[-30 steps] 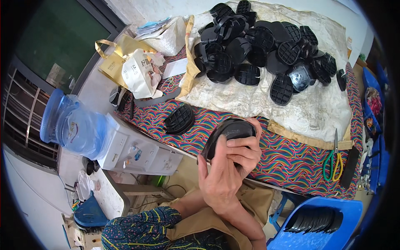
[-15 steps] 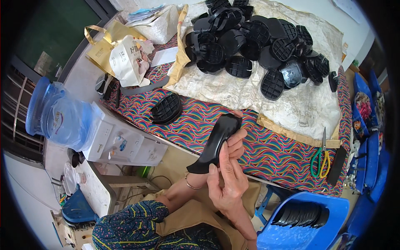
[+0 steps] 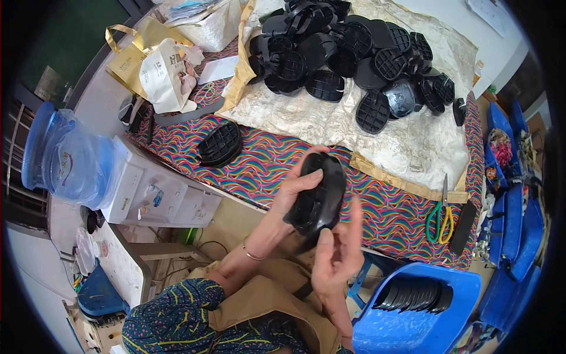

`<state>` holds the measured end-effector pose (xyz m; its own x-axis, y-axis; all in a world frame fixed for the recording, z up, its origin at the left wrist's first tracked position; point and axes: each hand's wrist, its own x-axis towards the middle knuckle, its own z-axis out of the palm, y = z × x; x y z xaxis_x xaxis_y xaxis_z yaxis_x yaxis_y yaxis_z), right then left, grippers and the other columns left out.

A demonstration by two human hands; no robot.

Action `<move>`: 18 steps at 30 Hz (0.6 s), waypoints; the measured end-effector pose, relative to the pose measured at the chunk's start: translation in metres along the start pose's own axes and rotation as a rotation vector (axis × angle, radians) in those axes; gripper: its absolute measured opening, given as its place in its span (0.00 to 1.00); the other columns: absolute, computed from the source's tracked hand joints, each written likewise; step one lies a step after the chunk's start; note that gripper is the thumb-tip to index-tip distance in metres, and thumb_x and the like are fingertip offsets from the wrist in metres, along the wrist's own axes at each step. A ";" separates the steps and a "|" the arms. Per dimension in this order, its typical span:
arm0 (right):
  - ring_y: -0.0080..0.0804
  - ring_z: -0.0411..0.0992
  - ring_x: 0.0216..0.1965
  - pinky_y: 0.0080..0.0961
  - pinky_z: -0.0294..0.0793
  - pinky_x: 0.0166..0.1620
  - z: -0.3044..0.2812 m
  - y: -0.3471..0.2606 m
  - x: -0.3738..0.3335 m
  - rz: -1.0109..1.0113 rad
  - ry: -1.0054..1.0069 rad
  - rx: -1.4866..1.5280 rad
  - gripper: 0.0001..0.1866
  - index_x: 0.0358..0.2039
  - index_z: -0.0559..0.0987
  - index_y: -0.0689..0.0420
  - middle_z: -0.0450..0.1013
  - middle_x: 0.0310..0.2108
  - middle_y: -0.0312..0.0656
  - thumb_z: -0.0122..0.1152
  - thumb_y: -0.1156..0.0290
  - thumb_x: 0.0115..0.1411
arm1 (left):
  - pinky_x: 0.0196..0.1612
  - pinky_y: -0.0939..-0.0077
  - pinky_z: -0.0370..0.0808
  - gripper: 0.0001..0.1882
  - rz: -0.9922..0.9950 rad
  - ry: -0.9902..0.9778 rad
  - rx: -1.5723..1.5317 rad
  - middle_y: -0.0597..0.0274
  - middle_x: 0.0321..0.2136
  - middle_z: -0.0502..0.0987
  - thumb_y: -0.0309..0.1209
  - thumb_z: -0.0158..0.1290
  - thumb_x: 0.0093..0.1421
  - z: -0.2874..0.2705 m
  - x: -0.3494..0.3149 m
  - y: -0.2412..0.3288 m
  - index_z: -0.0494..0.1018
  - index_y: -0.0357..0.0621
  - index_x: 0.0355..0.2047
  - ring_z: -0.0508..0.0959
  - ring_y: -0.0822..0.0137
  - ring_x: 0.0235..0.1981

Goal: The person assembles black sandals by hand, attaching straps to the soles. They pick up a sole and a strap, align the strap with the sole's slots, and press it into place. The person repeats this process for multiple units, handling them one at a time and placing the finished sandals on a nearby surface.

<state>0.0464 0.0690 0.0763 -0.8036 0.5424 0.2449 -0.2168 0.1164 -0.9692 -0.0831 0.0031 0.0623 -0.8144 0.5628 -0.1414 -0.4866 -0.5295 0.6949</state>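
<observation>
A glossy black shoe sole (image 3: 331, 189) is tilted up in front of me, its ridged hollow side partly turned toward me. My left hand (image 3: 290, 192) grips it from the left, thumb laid across its upper part. At the sole's lower right edge is my right hand (image 3: 336, 259), fingers apart and a little blurred, the thumb close to the edge; whether it touches cannot be made out. The sole's lower end is smeared by motion. On the patterned cloth to the left lies another black sole (image 3: 220, 145), grid side up.
Black soles (image 3: 326, 86) are heaped on a whitish sheet (image 3: 295, 124). Scissors (image 3: 439, 221) with green and yellow handles lie right, beside a dark strip (image 3: 463, 229). A blue bin (image 3: 424, 327) holds a row of black pieces. A water dispenser (image 3: 159, 192) stands left.
The sole has turned from its smooth outer side to show its hollow ridged side. My left hand has come round its left side; my right hand's fingers have spread off it.
</observation>
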 end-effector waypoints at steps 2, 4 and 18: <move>0.25 0.74 0.42 0.22 0.74 0.44 -0.016 -0.002 0.000 0.180 0.033 0.037 0.29 0.64 0.64 0.66 0.76 0.44 0.45 0.53 0.78 0.61 | 0.43 0.75 0.79 0.24 0.140 0.019 0.135 0.58 0.41 0.78 0.24 0.58 0.59 0.002 -0.001 0.001 0.68 0.43 0.56 0.80 0.68 0.40; 0.30 0.77 0.38 0.21 0.74 0.41 -0.024 0.005 0.000 0.142 -0.023 -0.123 0.32 0.64 0.65 0.65 0.78 0.39 0.47 0.60 0.76 0.59 | 0.46 0.76 0.77 0.22 0.318 0.067 0.385 0.59 0.41 0.78 0.24 0.60 0.58 0.012 -0.009 0.005 0.70 0.40 0.53 0.79 0.70 0.40; 0.23 0.75 0.25 0.20 0.74 0.31 -0.100 0.036 0.008 -0.076 -0.257 -0.624 0.13 0.48 0.80 0.64 0.78 0.25 0.40 0.51 0.75 0.68 | 0.50 0.77 0.72 0.21 0.319 -0.058 0.640 0.63 0.42 0.77 0.20 0.59 0.56 0.016 -0.019 0.008 0.72 0.40 0.51 0.76 0.73 0.44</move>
<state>0.0877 0.1608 0.0406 -0.9219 0.3074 0.2360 0.0205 0.6468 -0.7623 -0.0670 -0.0018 0.0817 -0.8592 0.4849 0.1632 0.0682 -0.2077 0.9758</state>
